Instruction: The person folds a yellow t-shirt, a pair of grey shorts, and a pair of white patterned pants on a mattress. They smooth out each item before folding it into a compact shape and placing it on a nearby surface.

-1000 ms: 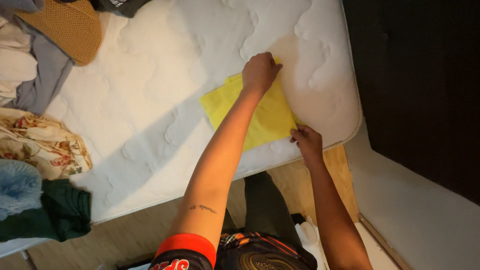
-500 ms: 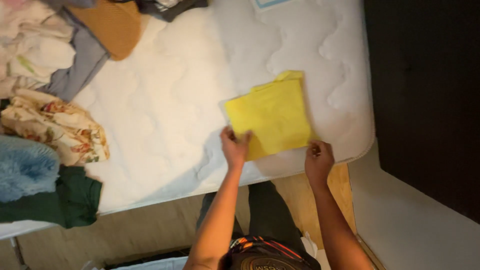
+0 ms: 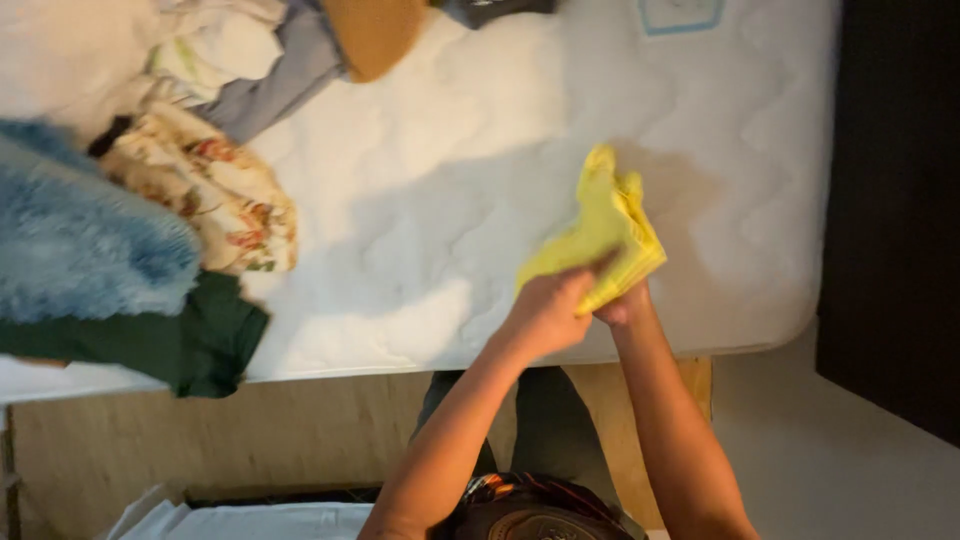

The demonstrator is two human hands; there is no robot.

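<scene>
Yellow cloth (image 3: 600, 235) in both hands (image 3: 585, 305)

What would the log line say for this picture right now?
left hand: grips yellow cloth | right hand: grips same cloth | cloth: folded, lifted | under: white mattress

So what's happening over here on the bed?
A person stands at the edge of a bare white mattress, gripping a folded yellow cloth with both hands, left hand and right hand, lifting its near edge. A heap of other clothes lies to the left, among them a floral piece, a fuzzy blue one and a dark green one.
</scene>
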